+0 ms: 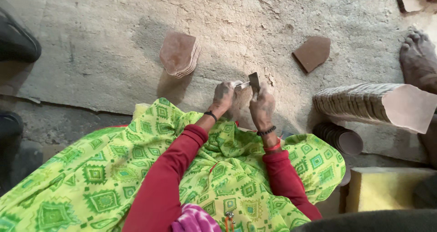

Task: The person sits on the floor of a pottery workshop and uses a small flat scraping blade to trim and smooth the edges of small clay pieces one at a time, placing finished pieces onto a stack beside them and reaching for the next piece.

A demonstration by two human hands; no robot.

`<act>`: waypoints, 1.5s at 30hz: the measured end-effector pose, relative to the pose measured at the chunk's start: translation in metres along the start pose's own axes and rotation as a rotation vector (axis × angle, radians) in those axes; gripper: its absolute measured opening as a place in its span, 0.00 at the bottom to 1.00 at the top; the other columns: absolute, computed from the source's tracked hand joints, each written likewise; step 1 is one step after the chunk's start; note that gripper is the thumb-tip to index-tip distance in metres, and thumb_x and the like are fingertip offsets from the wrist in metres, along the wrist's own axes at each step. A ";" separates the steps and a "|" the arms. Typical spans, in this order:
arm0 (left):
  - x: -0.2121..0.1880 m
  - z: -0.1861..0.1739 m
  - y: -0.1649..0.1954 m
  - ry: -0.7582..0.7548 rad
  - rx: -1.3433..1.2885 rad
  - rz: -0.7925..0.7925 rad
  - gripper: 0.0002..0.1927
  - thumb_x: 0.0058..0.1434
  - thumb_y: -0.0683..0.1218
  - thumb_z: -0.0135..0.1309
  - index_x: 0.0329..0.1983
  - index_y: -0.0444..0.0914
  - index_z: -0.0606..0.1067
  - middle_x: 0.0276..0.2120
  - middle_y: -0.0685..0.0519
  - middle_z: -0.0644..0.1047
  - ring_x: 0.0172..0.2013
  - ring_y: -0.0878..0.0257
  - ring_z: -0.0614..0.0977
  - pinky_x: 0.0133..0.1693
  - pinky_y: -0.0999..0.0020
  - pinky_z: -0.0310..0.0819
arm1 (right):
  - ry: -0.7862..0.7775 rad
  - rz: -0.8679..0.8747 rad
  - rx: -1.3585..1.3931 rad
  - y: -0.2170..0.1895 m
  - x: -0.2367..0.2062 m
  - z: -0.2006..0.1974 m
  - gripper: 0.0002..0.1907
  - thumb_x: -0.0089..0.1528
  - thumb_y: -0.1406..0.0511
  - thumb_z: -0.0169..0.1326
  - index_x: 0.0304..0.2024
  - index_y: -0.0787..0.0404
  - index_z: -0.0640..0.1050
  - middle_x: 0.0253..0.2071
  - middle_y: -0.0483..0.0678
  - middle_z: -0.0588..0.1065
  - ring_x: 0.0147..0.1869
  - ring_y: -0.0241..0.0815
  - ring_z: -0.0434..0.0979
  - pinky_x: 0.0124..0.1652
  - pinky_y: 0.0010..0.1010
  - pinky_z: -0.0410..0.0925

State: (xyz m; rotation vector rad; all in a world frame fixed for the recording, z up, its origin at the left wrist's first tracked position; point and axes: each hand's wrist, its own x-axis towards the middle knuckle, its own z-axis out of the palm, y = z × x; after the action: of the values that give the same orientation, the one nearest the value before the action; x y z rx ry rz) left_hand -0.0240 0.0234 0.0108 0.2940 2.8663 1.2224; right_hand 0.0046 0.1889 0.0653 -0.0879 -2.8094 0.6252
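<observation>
I see a stack of brown five-sided clay slabs, a single dark slab, and a long leaning row of slabs on the dusty floor.

We see both hands meet at frame centre, left hand just left of right hand, a small blade between them. Stack of cut pieces sits on the floor up-left of the hands; single flat piece up-right. Long stack lies at right, round stack just below it, a foot above it. Block lower right. Shoe far left edge.
</observation>
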 end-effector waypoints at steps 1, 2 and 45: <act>0.001 0.001 0.002 -0.050 0.019 -0.053 0.17 0.63 0.40 0.46 0.47 0.46 0.82 0.36 0.42 0.82 0.37 0.44 0.84 0.38 0.53 0.80 | 0.028 -0.064 0.025 -0.002 0.000 0.001 0.21 0.66 0.67 0.55 0.61 0.70 0.73 0.23 0.50 0.73 0.23 0.47 0.73 0.23 0.37 0.64; 0.001 0.002 0.002 -0.101 0.038 -0.106 0.17 0.64 0.41 0.45 0.48 0.46 0.82 0.35 0.41 0.81 0.36 0.44 0.84 0.37 0.52 0.79 | 0.056 -0.125 0.049 -0.003 0.000 0.003 0.23 0.65 0.70 0.53 0.63 0.72 0.71 0.22 0.49 0.72 0.24 0.46 0.72 0.23 0.36 0.64; -0.015 0.000 -0.041 0.125 0.108 0.003 0.08 0.58 0.39 0.53 0.39 0.33 0.80 0.34 0.35 0.81 0.37 0.34 0.80 0.43 0.44 0.74 | -0.512 0.976 1.261 0.025 0.028 0.016 0.11 0.69 0.63 0.51 0.40 0.66 0.75 0.19 0.49 0.76 0.14 0.35 0.72 0.13 0.23 0.58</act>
State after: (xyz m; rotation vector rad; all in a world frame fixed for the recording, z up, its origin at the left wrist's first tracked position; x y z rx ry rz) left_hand -0.0163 -0.0066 -0.0193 0.2307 3.0455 1.1281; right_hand -0.0263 0.2079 0.0472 -1.1550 -1.9800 2.7255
